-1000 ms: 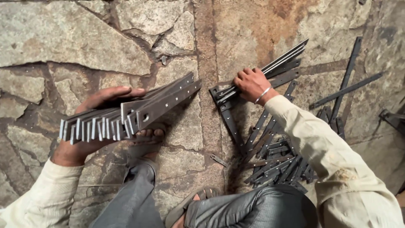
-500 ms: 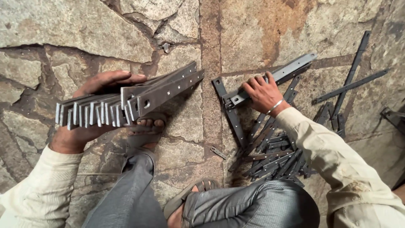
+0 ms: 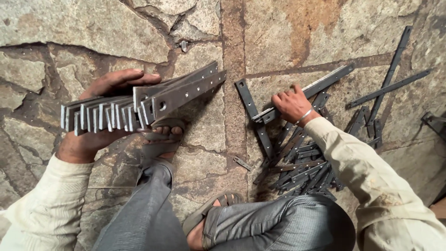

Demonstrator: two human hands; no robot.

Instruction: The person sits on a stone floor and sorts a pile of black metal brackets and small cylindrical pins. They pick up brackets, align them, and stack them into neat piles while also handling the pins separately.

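Down on the stone floor (image 3: 297, 32), a stack of flat metal strips (image 3: 139, 104) is gripped by the left hand (image 3: 100, 116), fingers curled over the top and thumb hidden underneath. The strips are held on edge, their cut ends lined up in a row toward the wrist, and the far ends jut out past the fingers over bare paving. Just below the stack, a sandalled foot (image 3: 162, 135) is planted on the stone.

To the right, a single long strip (image 3: 325, 83) is clamped by the right hand (image 3: 290, 104), with a bangle (image 3: 304, 116) seen at the wrist. One end of this strip rests on a dark strip (image 3: 253, 116) lying flat and pointing away; the other end angles up and right. Beneath the right forearm a loose pile of strips (image 3: 302, 169) is spread, touching the knee. Two more long strips (image 3: 388, 83) lie well apart at the right edge. Between the stack and the dark strip a band of open stone is left, with one small piece (image 3: 242, 163) lying on it.
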